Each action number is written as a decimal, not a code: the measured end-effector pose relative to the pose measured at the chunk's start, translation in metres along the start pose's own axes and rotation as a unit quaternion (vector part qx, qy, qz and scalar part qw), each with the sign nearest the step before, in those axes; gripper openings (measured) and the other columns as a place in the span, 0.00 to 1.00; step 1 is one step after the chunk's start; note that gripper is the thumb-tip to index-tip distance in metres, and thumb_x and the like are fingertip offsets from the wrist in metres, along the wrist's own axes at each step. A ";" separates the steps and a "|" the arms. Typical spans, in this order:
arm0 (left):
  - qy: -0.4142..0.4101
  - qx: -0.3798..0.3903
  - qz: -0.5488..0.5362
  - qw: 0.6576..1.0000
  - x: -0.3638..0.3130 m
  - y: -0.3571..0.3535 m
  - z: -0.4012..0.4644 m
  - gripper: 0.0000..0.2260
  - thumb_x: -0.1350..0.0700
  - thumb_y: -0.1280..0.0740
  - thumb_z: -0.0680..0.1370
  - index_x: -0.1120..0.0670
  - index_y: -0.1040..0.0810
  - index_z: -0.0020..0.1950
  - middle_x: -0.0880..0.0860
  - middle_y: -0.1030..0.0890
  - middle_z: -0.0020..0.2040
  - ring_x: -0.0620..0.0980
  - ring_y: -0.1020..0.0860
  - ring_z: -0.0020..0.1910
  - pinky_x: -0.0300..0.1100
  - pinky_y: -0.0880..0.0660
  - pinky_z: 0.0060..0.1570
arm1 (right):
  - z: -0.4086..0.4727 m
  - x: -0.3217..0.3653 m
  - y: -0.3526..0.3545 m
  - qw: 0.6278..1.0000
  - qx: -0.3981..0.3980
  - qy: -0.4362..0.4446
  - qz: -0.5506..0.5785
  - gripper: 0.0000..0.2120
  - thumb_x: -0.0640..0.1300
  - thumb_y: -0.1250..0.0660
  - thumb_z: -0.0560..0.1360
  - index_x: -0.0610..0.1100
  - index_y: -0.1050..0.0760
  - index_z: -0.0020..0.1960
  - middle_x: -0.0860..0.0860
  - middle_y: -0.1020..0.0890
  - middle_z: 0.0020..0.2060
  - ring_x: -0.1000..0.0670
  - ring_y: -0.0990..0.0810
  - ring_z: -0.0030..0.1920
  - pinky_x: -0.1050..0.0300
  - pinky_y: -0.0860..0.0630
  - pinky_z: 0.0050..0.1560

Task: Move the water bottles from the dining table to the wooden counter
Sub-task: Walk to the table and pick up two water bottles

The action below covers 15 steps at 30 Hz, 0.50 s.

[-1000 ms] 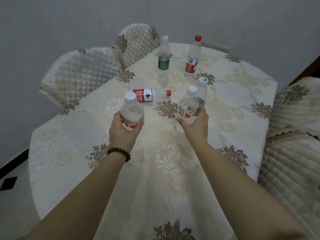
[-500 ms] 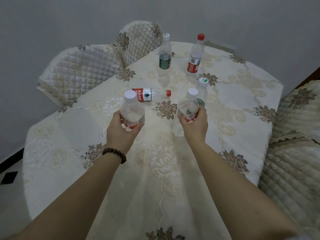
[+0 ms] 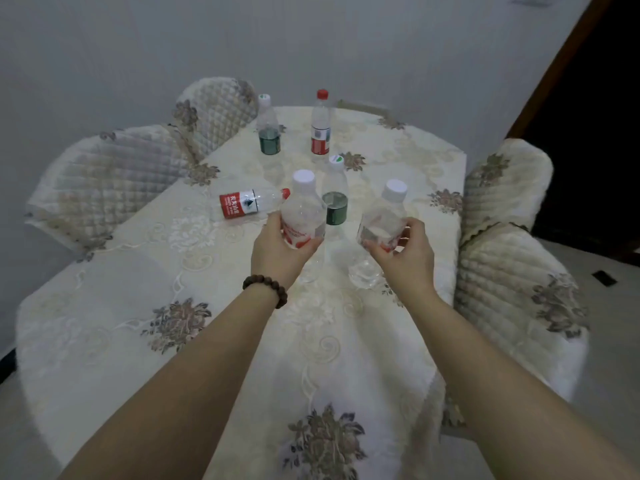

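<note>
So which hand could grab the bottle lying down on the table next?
Left, probably. The left hand is nearer the lying bottle; the right hand is farther. Both already hold bottles, though.

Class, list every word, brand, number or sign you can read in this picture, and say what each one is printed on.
None can be read for certain.
Lying bottle: red label with white characters and a dark emblem, too blurred.
Standing red-capped bottle: red and white label, print too small.
Two green-labelled bottles: no legible print.
Bottles in the left hand and right hand: red marks, blurred.
</note>
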<state>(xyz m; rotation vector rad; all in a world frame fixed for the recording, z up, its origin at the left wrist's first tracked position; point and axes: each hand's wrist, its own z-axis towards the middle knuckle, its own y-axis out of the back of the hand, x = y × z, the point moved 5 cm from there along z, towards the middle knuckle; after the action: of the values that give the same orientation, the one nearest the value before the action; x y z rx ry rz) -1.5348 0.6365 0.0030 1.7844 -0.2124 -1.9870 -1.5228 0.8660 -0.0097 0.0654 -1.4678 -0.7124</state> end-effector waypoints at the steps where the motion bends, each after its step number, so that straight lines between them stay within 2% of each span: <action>1: -0.012 0.012 0.001 1.000 -0.008 -0.008 -0.004 0.24 0.43 0.24 0.67 0.48 0.28 0.57 0.44 0.23 0.52 0.44 0.23 0.50 0.39 0.25 0.48 | -0.007 -0.002 0.014 1.000 -0.014 -0.004 -0.001 0.30 0.55 0.23 0.63 0.50 0.32 0.59 0.50 0.22 0.52 0.50 0.22 0.51 0.47 0.22 0.52; 7: -0.096 0.120 -0.008 0.988 -0.060 -0.066 -0.039 0.24 0.45 0.25 0.69 0.50 0.28 0.59 0.44 0.24 0.52 0.45 0.25 0.49 0.39 0.27 0.46 | -0.054 -0.009 0.115 0.991 -0.130 -0.026 -0.016 0.25 0.52 0.23 0.66 0.49 0.32 0.56 0.50 0.21 0.50 0.51 0.21 0.49 0.57 0.25 0.46; 11: -0.139 0.201 -0.028 0.969 -0.093 -0.112 -0.080 0.21 0.45 0.24 0.67 0.50 0.29 0.54 0.45 0.22 0.49 0.45 0.23 0.48 0.38 0.27 0.45 | -0.099 -0.021 0.192 0.972 -0.224 -0.061 -0.044 0.25 0.54 0.23 0.65 0.52 0.32 0.55 0.50 0.22 0.51 0.49 0.22 0.51 0.53 0.24 0.51; 15: -0.183 0.285 -0.049 0.940 -0.130 -0.158 -0.135 0.22 0.44 0.24 0.67 0.49 0.28 0.54 0.45 0.21 0.49 0.45 0.22 0.49 0.39 0.25 0.46 | -0.158 -0.038 0.264 0.943 -0.307 -0.111 -0.061 0.26 0.54 0.23 0.65 0.53 0.33 0.57 0.54 0.23 0.52 0.53 0.22 0.51 0.57 0.25 0.49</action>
<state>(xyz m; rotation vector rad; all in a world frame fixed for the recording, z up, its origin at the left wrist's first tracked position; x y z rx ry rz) -1.4325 0.8570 0.0358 1.7388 -0.9172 -2.5003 -1.2708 1.0349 0.0557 -0.4195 -1.3988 -1.2864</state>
